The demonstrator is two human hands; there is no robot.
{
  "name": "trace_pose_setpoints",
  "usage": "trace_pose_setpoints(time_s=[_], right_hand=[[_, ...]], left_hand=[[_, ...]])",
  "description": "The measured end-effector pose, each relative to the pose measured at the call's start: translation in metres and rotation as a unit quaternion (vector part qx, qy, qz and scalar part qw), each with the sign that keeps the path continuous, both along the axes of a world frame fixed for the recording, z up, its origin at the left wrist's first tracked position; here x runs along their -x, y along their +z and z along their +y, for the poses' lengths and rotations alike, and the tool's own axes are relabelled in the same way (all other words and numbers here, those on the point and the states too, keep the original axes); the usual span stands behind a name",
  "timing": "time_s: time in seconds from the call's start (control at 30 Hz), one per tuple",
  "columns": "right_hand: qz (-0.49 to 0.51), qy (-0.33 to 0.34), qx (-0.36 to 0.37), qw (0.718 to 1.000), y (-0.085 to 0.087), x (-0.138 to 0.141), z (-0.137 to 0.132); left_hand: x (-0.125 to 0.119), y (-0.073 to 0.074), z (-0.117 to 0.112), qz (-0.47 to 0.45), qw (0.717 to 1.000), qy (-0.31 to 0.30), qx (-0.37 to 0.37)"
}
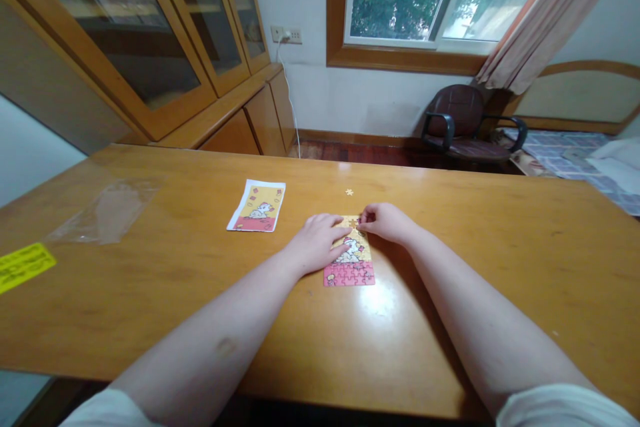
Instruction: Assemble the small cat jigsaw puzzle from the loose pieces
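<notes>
A small jigsaw puzzle (349,273), yellow above and pink below with a white cartoon animal, lies mostly assembled on the table. A gap shows among the pieces near its top. My left hand (320,240) rests on the puzzle's left side, fingers spread over it. At the upper right edge, my right hand (384,221) is closed in a pinch on a puzzle piece, which the fingers largely hide. One loose puzzle piece (349,192) lies just beyond the top edge. Left of the puzzle is a printed picture sheet (258,207) with the same design.
Everything lies on a wooden table (180,300). A clear plastic bag (107,213) and a yellow label (26,267) are at the left. Beyond the table stand a glass-doored cabinet (207,90), an office chair (460,113) and a bed (565,147).
</notes>
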State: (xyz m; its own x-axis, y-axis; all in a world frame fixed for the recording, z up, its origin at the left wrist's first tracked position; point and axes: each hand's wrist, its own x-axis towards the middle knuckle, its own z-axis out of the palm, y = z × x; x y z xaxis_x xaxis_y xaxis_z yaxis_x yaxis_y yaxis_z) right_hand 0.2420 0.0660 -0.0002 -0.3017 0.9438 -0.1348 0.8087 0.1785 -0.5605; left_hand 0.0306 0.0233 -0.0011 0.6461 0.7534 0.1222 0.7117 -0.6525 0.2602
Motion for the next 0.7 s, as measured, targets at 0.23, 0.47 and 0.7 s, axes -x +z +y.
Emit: trace_pose_setpoints(time_s=[0.23,0.47,0.7], right_hand=[[-0.002,-0.006,0.002,1.0,-0.0012,0.0012,0.0002],[0.011,-0.001,0.003,1.0,-0.0009,0.0023,-0.0004],[-0.027,-0.041,-0.168,0.985,-0.0064,-0.0009,0.0034]], left_hand=[[0.0008,-0.0017,-0.0002,0.003,1.0,-0.002,0.0],[-0.0008,-0.0013,0.0005,-0.013,1.0,0.002,0.02],[-0.0031,-0.0016,0.0034,-0.035,0.999,-0.018,0.01]])
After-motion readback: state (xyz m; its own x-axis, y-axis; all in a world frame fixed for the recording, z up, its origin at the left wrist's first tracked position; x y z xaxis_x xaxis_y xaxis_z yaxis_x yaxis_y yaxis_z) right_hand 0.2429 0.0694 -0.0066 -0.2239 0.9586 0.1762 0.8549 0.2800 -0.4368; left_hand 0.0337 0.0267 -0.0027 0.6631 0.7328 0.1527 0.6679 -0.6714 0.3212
